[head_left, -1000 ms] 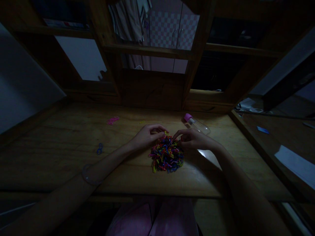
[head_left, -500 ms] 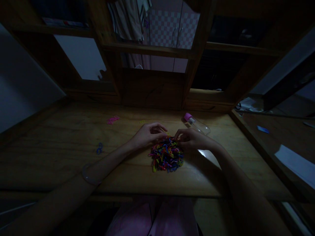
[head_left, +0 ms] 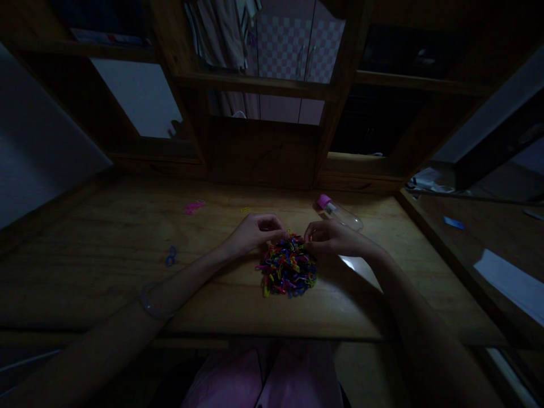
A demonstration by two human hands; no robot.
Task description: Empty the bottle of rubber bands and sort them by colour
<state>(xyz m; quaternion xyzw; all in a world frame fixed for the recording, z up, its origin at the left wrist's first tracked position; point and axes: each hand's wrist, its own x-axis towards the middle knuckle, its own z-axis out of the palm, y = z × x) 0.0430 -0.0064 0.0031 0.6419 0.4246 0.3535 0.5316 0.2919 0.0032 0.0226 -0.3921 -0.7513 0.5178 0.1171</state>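
Observation:
A heap of small bright loops in several colours (head_left: 288, 268) lies on the wooden desk (head_left: 106, 266) in front of me. My left hand (head_left: 254, 232) rests at the heap's far left edge with its fingertips pinched together on a piece from the pile. My right hand (head_left: 329, 237) is at the heap's far right edge, fingers curled and pinched the same way. What each pinch holds is too small and dark to name. A clear bangle (head_left: 149, 301) sits on my left forearm.
A clear bottle with a pink cap (head_left: 339, 212) lies behind my right hand. Loose pink pieces (head_left: 194, 206), a yellow piece (head_left: 245, 209) and a blue piece (head_left: 171, 256) lie on the desk to the left. Wooden shelving (head_left: 263, 90) rises at the back. White paper (head_left: 508, 281) lies on the right.
Both hands stay at the top of the heap. The fingertips have shifted slightly and drawn a little apart; the heap itself has barely moved.

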